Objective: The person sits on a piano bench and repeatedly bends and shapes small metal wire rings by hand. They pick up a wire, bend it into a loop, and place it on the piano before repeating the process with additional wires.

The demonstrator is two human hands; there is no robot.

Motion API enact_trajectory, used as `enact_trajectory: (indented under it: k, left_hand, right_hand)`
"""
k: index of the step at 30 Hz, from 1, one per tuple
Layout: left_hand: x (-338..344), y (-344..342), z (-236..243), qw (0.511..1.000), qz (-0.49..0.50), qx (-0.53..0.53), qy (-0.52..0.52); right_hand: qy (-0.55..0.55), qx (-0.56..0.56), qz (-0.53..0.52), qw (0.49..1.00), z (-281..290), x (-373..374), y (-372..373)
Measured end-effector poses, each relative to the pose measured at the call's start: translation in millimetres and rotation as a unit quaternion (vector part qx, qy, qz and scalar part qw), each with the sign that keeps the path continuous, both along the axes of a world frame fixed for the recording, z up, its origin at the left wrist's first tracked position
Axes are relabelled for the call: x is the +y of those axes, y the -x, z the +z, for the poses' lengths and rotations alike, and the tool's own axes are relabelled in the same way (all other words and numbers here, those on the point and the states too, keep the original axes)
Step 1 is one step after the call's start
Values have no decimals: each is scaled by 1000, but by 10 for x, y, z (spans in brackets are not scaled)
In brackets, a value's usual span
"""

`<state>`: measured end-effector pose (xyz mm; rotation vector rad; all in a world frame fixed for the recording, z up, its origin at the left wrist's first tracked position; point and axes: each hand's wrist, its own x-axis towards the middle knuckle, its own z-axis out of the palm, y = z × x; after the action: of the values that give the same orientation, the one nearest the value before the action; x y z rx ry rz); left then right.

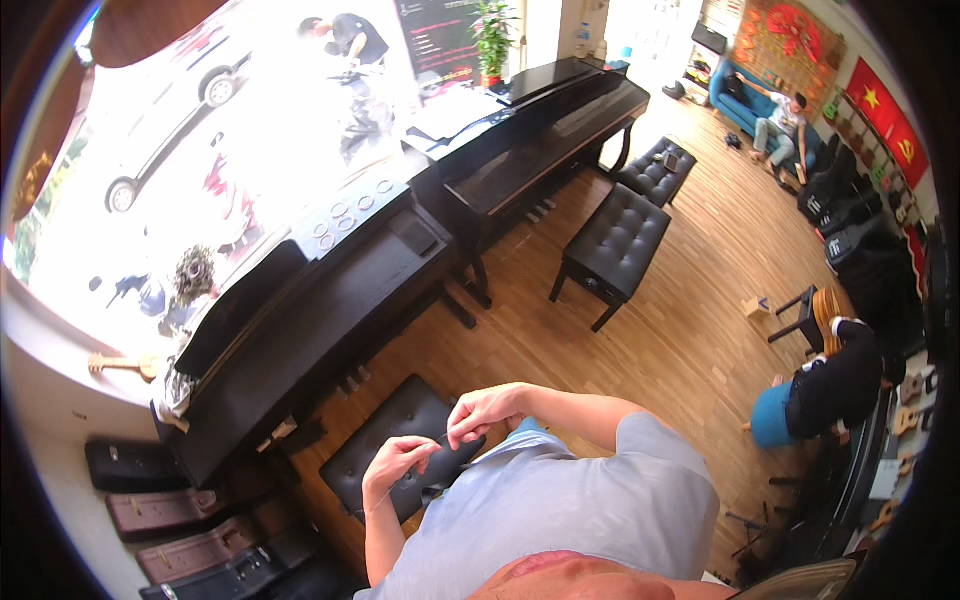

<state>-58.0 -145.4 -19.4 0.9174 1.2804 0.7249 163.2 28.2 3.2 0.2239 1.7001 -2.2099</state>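
My left hand (398,462) and my right hand (482,408) are raised over a black tufted bench (365,465), both with fingers pinched on a thin string (440,441) that runs between them, barely visible against the dark seat. In front of me stands a dark digital piano (275,335). Several ring-shaped coils (342,210) lie in rows on its top, and a dark rectangular object (411,238) rests near its right end.
A second piano (540,150) and two benches (615,250) stand beyond. One person (785,130) sits on a blue sofa, another (840,390) sits low at the right. Instrument cases (180,510) pile at lower left; someone (350,45) is outside the window.
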Motion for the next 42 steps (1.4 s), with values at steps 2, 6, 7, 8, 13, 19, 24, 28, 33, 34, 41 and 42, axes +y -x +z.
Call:
enact_trajectory:
  k: [2,6,7,8,13,19,24,28,33,34,41,42]
  left_hand:
    - [-33,56,-138,999,19,-40,-19]
    - [-47,-36,-577,889,222,-398,-40]
    - [-17,-121,-587,853,277,-441,17]
    - [-42,-179,-680,889,254,-378,46]
    - [27,-715,-20,995,44,-79,-53]
    - [405,-906,370,892,105,284,-335]
    - [424,-687,297,948,113,218,-204]
    - [435,-535,205,988,101,69,-94]
    - [452,-418,181,985,123,-12,-122]
    - [461,-411,183,983,132,-1,-124]
    - [555,-488,261,963,217,25,-158]
    - [584,-502,286,960,225,29,-163]
  right_hand:
    - [89,12,-77,993,-13,22,-42]
    - [243,61,-258,933,-362,16,-45]
    - [234,69,-300,922,-409,5,-28]
    - [151,52,-329,931,-441,-2,-5]
    - [-175,20,-247,953,-681,-17,-41]
    - [-98,22,-125,987,-276,-90,-91]
    - [-11,23,-173,985,-91,-14,-170]
    - [23,22,-204,978,64,-53,-219]
    - [67,19,-261,963,58,-51,-223]
    - [67,23,-277,958,38,-68,-205]
    - [-17,66,-378,923,-60,-97,-55]
    - [-24,71,-393,917,-52,-90,-36]
